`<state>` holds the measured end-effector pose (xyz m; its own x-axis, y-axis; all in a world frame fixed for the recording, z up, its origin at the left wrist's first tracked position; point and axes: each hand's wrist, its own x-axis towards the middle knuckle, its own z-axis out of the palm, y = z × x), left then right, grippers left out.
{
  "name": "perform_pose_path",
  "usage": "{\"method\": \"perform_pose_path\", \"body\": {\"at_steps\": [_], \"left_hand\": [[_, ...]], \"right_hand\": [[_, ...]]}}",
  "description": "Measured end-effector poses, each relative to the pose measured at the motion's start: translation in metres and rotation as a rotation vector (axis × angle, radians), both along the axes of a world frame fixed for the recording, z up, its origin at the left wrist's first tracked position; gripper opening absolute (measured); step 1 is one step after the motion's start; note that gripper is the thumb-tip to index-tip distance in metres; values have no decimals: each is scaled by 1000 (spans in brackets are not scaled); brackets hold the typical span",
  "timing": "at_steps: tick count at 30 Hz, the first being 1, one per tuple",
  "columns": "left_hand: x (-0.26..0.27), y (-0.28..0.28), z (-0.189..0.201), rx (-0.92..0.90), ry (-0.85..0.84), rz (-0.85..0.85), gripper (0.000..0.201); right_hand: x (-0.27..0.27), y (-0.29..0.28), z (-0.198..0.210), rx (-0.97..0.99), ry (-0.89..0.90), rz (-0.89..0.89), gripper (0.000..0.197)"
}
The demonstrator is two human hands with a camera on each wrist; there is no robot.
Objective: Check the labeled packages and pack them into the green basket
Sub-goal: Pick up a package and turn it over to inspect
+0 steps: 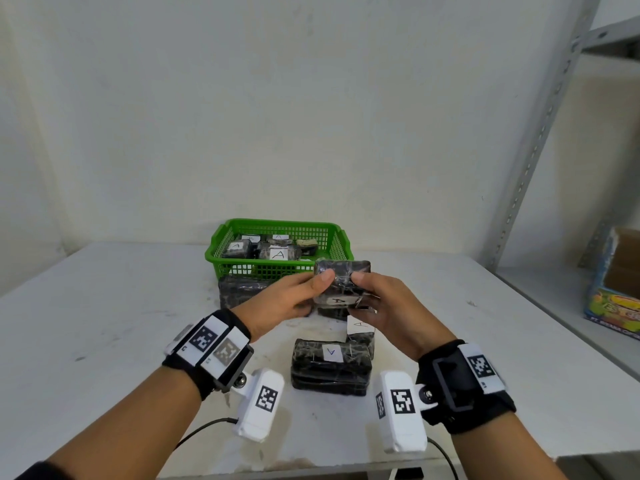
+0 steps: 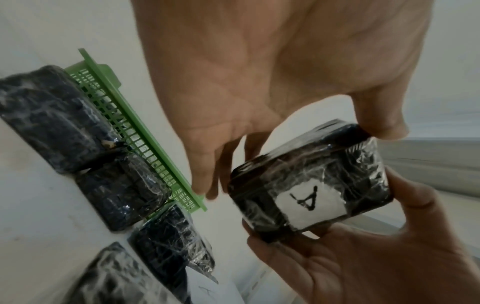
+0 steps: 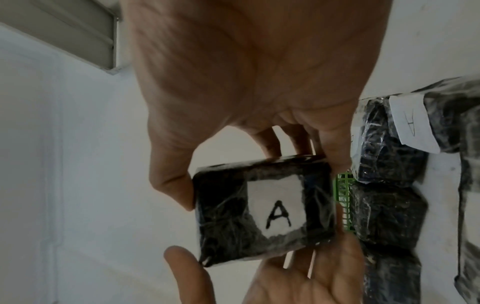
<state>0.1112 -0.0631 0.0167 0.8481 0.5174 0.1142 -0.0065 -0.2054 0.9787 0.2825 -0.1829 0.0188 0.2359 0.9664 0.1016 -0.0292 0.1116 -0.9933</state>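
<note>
Both hands hold one black plastic-wrapped package (image 1: 341, 284) up above the table, just in front of the green basket (image 1: 221, 242). Its white label reads "A" (image 3: 278, 211). My left hand (image 1: 294, 299) grips its left end, thumb on top and fingers beneath. My right hand (image 1: 377, 306) grips the right end the same way. The same package (image 2: 311, 183) fills the left wrist view. The basket holds several wrapped packages with "A" labels (image 1: 278, 253). More packages lie on the table: one labelled "A" (image 1: 330, 365) near me, another (image 1: 362, 332) under my right hand, one (image 1: 239, 287) against the basket's front.
The white table (image 1: 104, 323) stands against a pale wall. A grey metal shelf rack (image 1: 540, 133) rises at the right, with a colourful cardboard box (image 1: 613, 289) on its shelf. Cables run from the wrist cameras over the near table edge.
</note>
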Motion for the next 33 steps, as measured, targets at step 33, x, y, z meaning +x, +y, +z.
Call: {"method": "perform_pose_path", "body": {"at_steps": [33], "left_hand": [[10,-9,2,-180,-131,-22,59]], "right_hand": [[12,5,6,5,-119,29,54]]}}
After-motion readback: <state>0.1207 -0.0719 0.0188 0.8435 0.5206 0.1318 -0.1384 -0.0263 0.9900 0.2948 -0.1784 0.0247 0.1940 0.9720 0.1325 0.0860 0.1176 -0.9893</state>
